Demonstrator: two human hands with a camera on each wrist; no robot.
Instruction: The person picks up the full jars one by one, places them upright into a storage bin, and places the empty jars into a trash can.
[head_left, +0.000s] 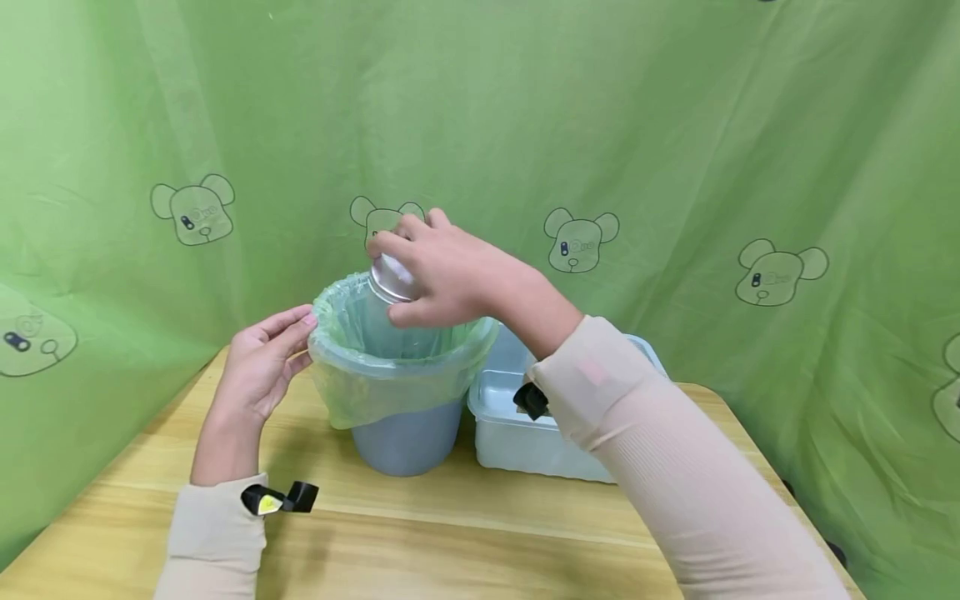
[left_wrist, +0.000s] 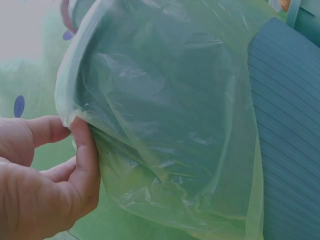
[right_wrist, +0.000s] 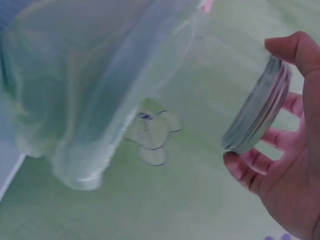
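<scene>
Sleeved forearms fill the lower frame of the head view over the wooden worktop (head_left: 465, 533). At centre the right hand (head_left: 442, 271) grasps a clear jar (head_left: 390, 312) by its silver screw lid (head_left: 392, 279), tilted into the green-lined bin (head_left: 408, 433). Left of it, the left hand (head_left: 262, 362) pinches the bag liner (left_wrist: 165, 120) at the rim. A pale blue tub (head_left: 525, 433) stands just right of the bin. No writing is readable anywhere
</scene>
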